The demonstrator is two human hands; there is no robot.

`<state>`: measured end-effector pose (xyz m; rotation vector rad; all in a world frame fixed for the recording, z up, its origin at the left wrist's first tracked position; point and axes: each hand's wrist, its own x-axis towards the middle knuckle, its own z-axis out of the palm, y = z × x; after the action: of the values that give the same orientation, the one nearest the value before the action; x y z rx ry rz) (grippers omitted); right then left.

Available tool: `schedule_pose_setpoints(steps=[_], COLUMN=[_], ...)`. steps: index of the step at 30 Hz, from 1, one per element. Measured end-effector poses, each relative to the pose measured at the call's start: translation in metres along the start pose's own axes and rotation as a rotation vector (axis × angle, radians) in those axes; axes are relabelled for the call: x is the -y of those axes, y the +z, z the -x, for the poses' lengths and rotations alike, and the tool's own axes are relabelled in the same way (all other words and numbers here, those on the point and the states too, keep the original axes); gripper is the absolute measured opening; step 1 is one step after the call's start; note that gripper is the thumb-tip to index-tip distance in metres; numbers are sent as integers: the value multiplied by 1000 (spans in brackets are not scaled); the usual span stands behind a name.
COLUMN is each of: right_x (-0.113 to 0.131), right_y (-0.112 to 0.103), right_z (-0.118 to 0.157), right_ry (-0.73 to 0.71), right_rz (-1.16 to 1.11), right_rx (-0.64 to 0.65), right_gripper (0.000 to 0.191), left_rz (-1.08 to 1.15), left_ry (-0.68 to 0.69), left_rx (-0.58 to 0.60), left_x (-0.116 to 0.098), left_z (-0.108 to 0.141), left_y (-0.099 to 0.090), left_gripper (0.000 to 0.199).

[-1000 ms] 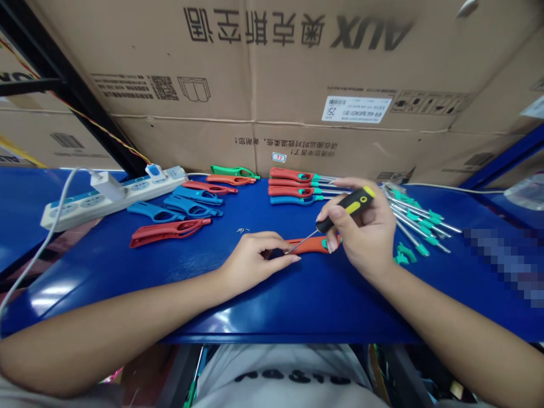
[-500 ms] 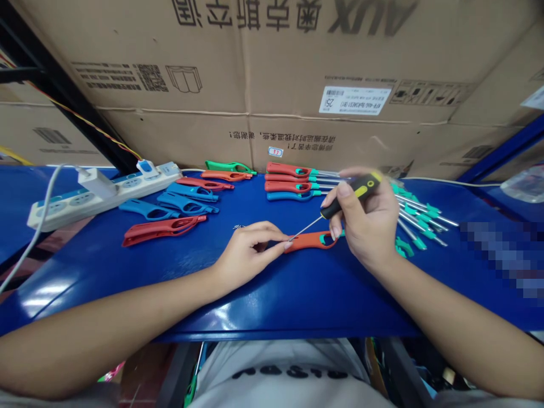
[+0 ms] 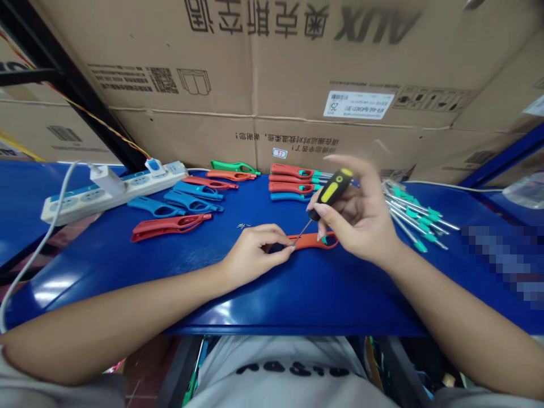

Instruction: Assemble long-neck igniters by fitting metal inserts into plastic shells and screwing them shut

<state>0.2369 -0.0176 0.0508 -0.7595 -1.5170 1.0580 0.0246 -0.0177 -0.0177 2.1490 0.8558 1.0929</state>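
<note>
An orange lighter casing [image 3: 308, 242] lies on the blue table in front of me, with a teal part in its trigger loop. My left hand [image 3: 259, 252] pinches its left end, thumb and fingertips at the screwdriver's tip. In my right hand [image 3: 352, 212] is a black and yellow screwdriver [image 3: 334, 191], slanting down to the left with its tip at the casing. Small metal pins or screws [image 3: 243, 226] lie just behind my left hand. Beyond the casing, red and blue lighters [image 3: 291, 187] with metal tubes are stacked side by side.
Red, blue, orange and green casings [image 3: 170, 226] lie at the left, beside a white power strip [image 3: 114, 192] with plugs and cables. Metal tubes with teal parts [image 3: 419, 218] are heaped at the right. A large cardboard box [image 3: 255, 73] stands along the back edge.
The screwdriver has become steeper, its handle moving left with my right hand, while the tip remains at the casing's left end. The whole view has shifted slightly.
</note>
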Motion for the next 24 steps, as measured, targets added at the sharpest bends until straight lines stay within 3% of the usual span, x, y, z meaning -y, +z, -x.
schedule_pose_setpoints(steps=[7,10,14,17,24], right_x=[3,7,1,-10,-28], right_y=[18,24,23,18,8], right_z=[-9,-10,-5,-2,-4], right_ry=[-128,-162,-203,-249,-396], right_rz=[211,234,262,309,401], right_rx=[68,46,-38,-111,-120], right_gripper=[57,55,56,56,52], left_rz=[16,-84,-368,-423,-360], left_ry=[-40,4,75,51,14], left_rx=[30,72,178,249,277], left_x=[3,-2,-9,-9,2], left_z=[1,1,5,9,9], left_y=[1,0,-2,-1,2], left_gripper=[7,10,43,59,45])
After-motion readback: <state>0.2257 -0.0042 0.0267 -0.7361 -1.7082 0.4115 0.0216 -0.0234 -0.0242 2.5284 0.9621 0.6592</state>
